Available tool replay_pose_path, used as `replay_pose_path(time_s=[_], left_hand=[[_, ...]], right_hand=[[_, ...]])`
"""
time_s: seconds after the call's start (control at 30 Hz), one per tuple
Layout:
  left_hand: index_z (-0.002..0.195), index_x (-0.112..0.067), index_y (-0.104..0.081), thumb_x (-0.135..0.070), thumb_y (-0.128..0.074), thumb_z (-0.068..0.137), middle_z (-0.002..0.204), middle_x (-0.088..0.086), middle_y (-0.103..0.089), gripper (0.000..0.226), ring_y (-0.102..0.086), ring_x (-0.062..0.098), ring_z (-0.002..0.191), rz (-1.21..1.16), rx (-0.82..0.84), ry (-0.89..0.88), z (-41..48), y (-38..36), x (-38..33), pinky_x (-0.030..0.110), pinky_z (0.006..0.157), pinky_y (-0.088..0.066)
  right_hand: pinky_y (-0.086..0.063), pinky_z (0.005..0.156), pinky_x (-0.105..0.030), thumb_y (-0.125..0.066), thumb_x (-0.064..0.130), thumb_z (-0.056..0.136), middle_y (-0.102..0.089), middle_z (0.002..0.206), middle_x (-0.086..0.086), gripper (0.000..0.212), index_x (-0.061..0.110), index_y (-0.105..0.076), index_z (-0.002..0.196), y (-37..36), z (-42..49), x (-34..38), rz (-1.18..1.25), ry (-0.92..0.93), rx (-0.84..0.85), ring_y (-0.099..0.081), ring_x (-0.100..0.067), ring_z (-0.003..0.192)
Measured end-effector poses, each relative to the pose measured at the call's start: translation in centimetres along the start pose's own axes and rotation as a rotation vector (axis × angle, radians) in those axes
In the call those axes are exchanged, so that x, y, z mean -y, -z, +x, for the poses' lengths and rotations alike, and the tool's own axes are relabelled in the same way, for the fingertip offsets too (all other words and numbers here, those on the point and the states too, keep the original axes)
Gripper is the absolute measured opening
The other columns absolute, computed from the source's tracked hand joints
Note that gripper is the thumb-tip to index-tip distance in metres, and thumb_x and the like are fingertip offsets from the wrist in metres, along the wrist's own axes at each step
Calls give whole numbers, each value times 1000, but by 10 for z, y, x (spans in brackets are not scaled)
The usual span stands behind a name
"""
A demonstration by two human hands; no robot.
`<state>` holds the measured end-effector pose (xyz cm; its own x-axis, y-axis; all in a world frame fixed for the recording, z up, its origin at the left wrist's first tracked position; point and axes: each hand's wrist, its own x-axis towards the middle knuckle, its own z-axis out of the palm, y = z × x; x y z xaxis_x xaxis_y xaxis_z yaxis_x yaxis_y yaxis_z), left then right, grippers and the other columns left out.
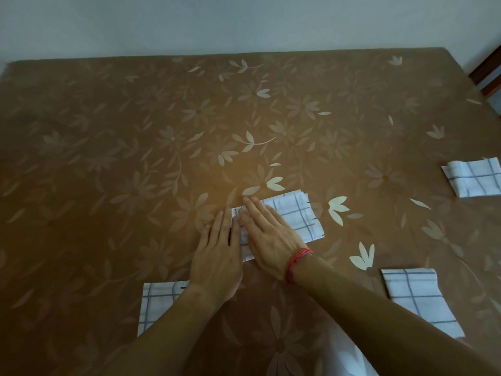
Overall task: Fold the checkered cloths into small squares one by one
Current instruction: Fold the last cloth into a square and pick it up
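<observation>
- Left hand and right hand lie flat with fingers straight, side by side, pressing the checkered cloth mid-surface.
- The cloth is a soft white folded rectangle with a thin dark grid; its long axis slants near-left to far-right.
- Brown floral surface.
- Left folded cloth and right folded cloth lie by the near edge.
</observation>
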<state>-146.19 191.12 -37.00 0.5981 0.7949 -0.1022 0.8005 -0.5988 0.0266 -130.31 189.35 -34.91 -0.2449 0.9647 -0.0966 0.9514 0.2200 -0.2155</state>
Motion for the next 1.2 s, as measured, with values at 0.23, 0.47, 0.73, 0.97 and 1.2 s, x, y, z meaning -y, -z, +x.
replay_pose_path(time_s=[0.23,0.47,0.73,0.97,1.2], left_hand=[[145,5,-37,-34,-20,102,152,24,-35,61,-33,35,142,35,-31,-23,3,-1,7,50,112,-35],[148,4,-31,-39,-17,100,155,23,-30,65,-28,33,145,36,4,-6,3,0,6,50,114,-32],[148,3,-29,-39,-14,99,156,22,-26,67,-25,33,146,10,45,20,3,4,4,49,115,-32],[149,0,-9,-37,-9,100,160,21,-11,62,-11,31,150,-18,67,49,5,10,-1,45,121,-16],[151,-1,10,-37,-11,102,160,19,16,64,15,30,149,8,165,43,4,22,-3,43,123,-1]], right_hand=[[-23,118,-45,-23,36,98,-22,158,-14,60,5,-26,150,-22,1,-9,-83,18,63,-17,-26,147],[-2,122,-41,-6,57,98,12,160,-7,73,11,8,153,-7,-15,-48,-136,-66,141,14,-20,147],[5,121,-39,6,63,93,21,158,-2,76,13,20,149,13,-42,-95,-177,-190,196,21,-16,146],[0,122,-41,-7,66,91,9,161,-4,83,13,7,153,25,-36,-92,-148,-203,227,7,-19,149],[-35,103,-33,-71,38,81,-40,129,-1,60,20,-43,130,78,-3,-70,34,-235,267,-36,-24,132]])
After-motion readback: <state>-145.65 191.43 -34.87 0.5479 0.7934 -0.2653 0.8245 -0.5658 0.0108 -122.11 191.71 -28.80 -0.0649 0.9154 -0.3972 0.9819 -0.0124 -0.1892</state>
